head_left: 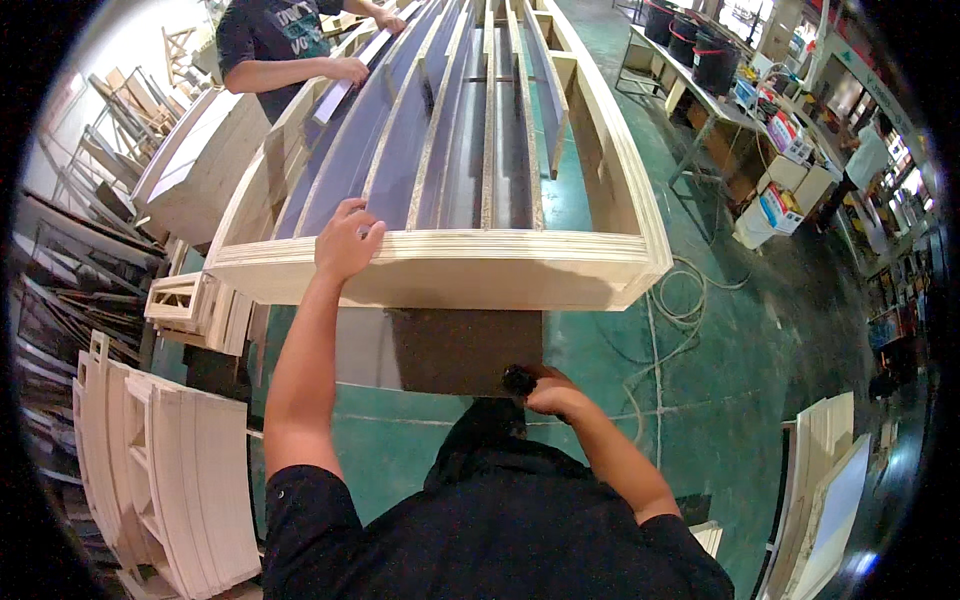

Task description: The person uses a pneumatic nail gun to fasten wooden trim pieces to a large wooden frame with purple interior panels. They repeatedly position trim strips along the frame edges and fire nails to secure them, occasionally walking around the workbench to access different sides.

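In front of me lies a long plywood frame (430,245) with several purple-grey, raw-edged strips (395,165) standing lengthwise inside. My left hand (348,238) rests on the top of its near rail, toward the left, fingers apart and reaching over the inner edge. Lower, to the right, my right hand (553,392) is closed round a tool with a round black end (519,380); the rest of the tool is hidden. Under the near rail shows a dark brown panel (470,350). At the far left a co-worker's hand (347,70) holds a pale strip (340,97) over the frame.
Stacked plywood parts (180,480) stand at the lower left, with a smaller pile (205,310) beyond. A hose (690,300) lies coiled on the green floor at the right. Farther right, black buckets (713,65) stand on a workbench (690,85). Panels (820,500) lean at the lower right.
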Motion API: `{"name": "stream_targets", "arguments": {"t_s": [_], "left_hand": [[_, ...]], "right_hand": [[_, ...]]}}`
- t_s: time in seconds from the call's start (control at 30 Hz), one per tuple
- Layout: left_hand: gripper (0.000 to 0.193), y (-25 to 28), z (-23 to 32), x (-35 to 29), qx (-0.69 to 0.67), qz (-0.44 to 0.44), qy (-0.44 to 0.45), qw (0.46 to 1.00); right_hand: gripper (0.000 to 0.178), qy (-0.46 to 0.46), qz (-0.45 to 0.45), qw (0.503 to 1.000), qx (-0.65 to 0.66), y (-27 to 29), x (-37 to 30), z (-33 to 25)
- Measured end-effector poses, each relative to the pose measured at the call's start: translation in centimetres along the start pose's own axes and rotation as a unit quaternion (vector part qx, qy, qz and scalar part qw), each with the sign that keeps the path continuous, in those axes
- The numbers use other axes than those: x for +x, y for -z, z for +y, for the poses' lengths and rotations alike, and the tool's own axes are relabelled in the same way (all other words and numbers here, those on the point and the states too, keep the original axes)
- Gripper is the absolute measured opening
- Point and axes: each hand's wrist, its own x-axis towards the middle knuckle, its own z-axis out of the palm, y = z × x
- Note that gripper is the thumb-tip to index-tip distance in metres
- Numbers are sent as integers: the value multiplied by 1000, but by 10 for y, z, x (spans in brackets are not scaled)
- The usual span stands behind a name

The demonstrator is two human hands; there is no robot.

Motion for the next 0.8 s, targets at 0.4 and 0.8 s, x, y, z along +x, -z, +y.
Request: {"name": "stream_targets", "arguments": {"t_s": [0.4,0.8], "left_hand": [[27,5,7,-1,2,-13,6,1000],[26,2,1,-1,6,-12,5,1000]], "right_hand": [[72,-7,3,999,33,27,-33,-32],[66,12,13,996,83,63,-74,-70]]}}
